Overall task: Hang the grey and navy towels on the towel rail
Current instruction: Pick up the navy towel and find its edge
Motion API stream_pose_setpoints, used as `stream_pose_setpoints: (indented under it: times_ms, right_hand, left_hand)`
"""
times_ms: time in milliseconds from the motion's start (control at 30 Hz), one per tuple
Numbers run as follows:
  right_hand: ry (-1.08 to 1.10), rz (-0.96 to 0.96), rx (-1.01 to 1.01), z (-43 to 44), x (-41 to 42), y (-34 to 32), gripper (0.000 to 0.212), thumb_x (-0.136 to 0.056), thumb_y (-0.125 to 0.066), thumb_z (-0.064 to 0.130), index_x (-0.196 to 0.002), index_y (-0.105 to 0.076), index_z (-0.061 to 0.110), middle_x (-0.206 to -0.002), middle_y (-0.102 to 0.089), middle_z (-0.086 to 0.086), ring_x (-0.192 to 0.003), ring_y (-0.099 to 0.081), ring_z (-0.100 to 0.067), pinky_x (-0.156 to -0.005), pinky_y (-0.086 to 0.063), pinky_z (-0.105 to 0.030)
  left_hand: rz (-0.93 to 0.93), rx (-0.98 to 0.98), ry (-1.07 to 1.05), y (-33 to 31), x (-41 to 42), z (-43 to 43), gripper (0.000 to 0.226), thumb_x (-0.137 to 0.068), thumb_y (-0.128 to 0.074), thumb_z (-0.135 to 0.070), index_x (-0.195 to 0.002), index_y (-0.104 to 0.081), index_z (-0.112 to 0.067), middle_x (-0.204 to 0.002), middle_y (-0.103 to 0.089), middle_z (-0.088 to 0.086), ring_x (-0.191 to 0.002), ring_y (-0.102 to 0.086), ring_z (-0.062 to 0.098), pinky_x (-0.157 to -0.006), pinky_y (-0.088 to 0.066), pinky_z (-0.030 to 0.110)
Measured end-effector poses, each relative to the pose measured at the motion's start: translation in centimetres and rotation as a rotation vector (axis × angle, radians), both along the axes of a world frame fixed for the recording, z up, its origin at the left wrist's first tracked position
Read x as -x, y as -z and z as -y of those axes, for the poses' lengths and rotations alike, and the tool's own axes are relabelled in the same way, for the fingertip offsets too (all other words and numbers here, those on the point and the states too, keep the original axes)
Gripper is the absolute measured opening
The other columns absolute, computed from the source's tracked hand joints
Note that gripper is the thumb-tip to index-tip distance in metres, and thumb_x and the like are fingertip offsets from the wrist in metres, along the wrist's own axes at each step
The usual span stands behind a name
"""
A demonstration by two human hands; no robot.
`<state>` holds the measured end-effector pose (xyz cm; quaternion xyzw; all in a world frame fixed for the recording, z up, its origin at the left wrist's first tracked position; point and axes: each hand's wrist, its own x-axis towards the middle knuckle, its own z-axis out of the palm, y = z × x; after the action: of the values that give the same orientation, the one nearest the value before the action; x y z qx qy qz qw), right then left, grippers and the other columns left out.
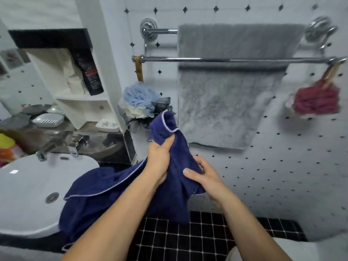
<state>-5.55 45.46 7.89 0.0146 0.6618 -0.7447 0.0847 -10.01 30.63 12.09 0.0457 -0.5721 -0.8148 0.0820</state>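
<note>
The grey towel (226, 102) hangs over the back bar of the chrome towel rail (165, 58) on the tiled wall; the front bar crosses in front of it. A navy towel (105, 187) with a pale edge trim is bunched in both hands below the rail, its lower part trailing down to the left over the sink's edge. My left hand (160, 159) grips the towel's upper fold, with a corner sticking up above the fist. My right hand (203, 176) pinches the cloth just to the right, at about the same height.
A white sink (24, 191) with a chrome tap (75, 146) lies at the left, under a shelf unit (79, 98) with bottles and soap dishes. A blue bath pouf (139, 98) hangs from the rail's left end, a red one (318, 98) from its right. Black floor tiles (188, 238) below.
</note>
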Motion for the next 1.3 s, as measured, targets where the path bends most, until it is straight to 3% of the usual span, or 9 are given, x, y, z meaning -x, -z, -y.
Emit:
stream_pose_setpoints:
  times_ms: [133,300,433,600,767,867,967,1167,1300]
  right_hand:
    - [0.170,0.011,0.073,-2.2,-0.7,-0.7,0.016,-0.080,-0.077,0.007,-0.095,-0.075,0.011,-0.095,-0.078,-0.008,-0.086,-0.074,-0.024,-0.067,-0.058,-0.028]
    - [0.414,-0.064,0.191,-4.9,-0.2,-3.6,0.012,-0.088,-0.066,0.008,-0.092,-0.075,0.015,-0.097,-0.077,-0.013,-0.090,-0.071,-0.031,-0.082,-0.057,-0.049]
    - [0.428,-0.155,0.236,-5.8,0.3,-6.0,0.028,-0.092,-0.058,0.005,-0.085,-0.078,0.024,-0.093,-0.077,-0.007,-0.083,-0.072,-0.021,-0.073,-0.059,-0.036]
    - [0.351,-0.275,0.136,-6.2,1.2,-9.1,0.030,-0.090,-0.055,-0.002,-0.086,-0.075,0.020,-0.083,-0.077,0.000,-0.074,-0.071,-0.013,-0.062,-0.056,-0.025]
    - [0.250,-0.325,-0.080,-5.9,2.3,-11.4,0.034,-0.088,-0.048,-0.010,-0.086,-0.069,0.017,-0.079,-0.072,0.001,-0.077,-0.063,-0.017,-0.073,-0.050,-0.032]
    - [0.097,-0.383,-0.174,-5.8,2.4,-12.9,0.037,-0.087,-0.046,-0.014,-0.087,-0.068,0.015,-0.077,-0.070,0.004,-0.076,-0.061,-0.013,-0.071,-0.049,-0.026]
    - [-0.027,-0.376,-0.285,-5.5,2.3,-13.5,0.032,-0.087,-0.047,-0.015,-0.094,-0.070,0.006,-0.081,-0.073,0.002,-0.075,-0.066,-0.008,-0.068,-0.051,-0.021]
    - [-0.112,-0.343,-0.140,-6.4,2.6,-14.6,0.025,-0.084,-0.053,-0.014,-0.098,-0.071,-0.006,-0.098,-0.072,-0.018,-0.092,-0.068,-0.028,-0.086,-0.053,-0.045]
    - [-0.122,-0.361,-0.136,-7.3,2.9,-15.2,0.032,-0.078,-0.057,-0.006,-0.087,-0.078,0.016,-0.086,-0.076,-0.004,-0.083,-0.069,-0.018,-0.075,-0.055,-0.031]
  left_hand:
    - [-0.035,-0.108,0.050,-2.2,1.0,-2.3,0.010,-0.090,-0.066,-0.022,-0.096,-0.071,-0.015,-0.084,-0.078,0.000,-0.079,-0.073,0.014,-0.066,-0.056,0.026]
    - [-0.038,-0.156,0.146,-2.1,0.8,-4.5,0.018,-0.092,-0.065,-0.019,-0.105,-0.069,-0.008,-0.096,-0.078,0.004,-0.090,-0.073,0.018,-0.076,-0.058,0.029]
    - [0.004,-0.102,0.242,-2.0,0.8,-4.8,0.012,-0.091,-0.066,-0.022,-0.097,-0.072,-0.013,-0.090,-0.078,0.000,-0.083,-0.074,0.014,-0.064,-0.056,0.022]
    - [0.076,0.050,0.324,-2.3,1.4,-3.7,0.013,-0.084,-0.072,-0.015,-0.096,-0.075,-0.012,-0.092,-0.078,0.004,-0.084,-0.074,0.020,-0.072,-0.059,0.031]
    - [0.072,0.223,0.364,-2.6,2.1,-3.2,0.021,-0.077,-0.070,0.007,-0.088,-0.070,-0.011,-0.076,-0.077,-0.001,-0.074,-0.070,0.019,-0.059,-0.056,0.024]
    - [0.019,0.329,0.396,-3.4,2.4,-3.1,0.047,-0.071,-0.070,0.015,-0.109,-0.058,-0.011,-0.104,-0.070,0.004,-0.080,-0.063,0.008,-0.055,-0.049,0.010]
    - [-0.059,0.465,0.542,-5.0,2.9,-2.7,0.084,-0.064,-0.073,0.008,-0.138,-0.045,-0.021,-0.132,-0.054,-0.003,-0.102,-0.058,0.001,-0.071,-0.048,0.007]
    - [-0.104,0.108,1.216,-8.4,3.4,-2.4,0.053,-0.074,-0.063,-0.003,-0.126,-0.062,-0.011,-0.116,-0.069,0.011,-0.107,-0.064,0.025,-0.090,-0.050,0.031]
    - [-0.068,0.067,1.201,-8.6,3.8,-3.0,0.043,-0.073,-0.069,-0.009,-0.116,-0.066,-0.003,-0.108,-0.072,0.014,-0.098,-0.068,0.026,-0.087,-0.052,0.034]
